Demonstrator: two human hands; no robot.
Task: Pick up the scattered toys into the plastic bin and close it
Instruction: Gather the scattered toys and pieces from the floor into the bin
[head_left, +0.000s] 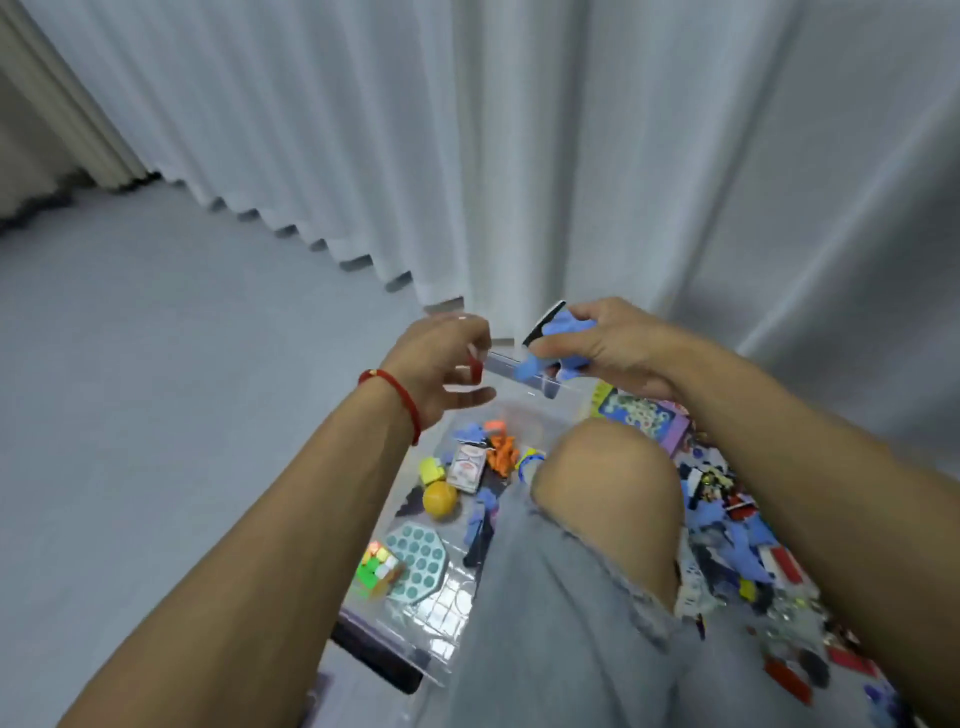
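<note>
Right hand (597, 348) clamped round a blue toy (558, 332) just past the clear bin's (524, 371) far rim, bin at 6 o'clock below, left hand (441, 366) pinching something small and red.

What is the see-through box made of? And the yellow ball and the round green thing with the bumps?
The plastic bin looks like hard clear plastic: you see the toys through its shiny walls. The yellow ball looks smooth and a bit matte, maybe rubber or foam; the picture cannot settle which. The teal pop-it toy looks like soft silicone, with rows of round bubbles and a dull finish.
</note>
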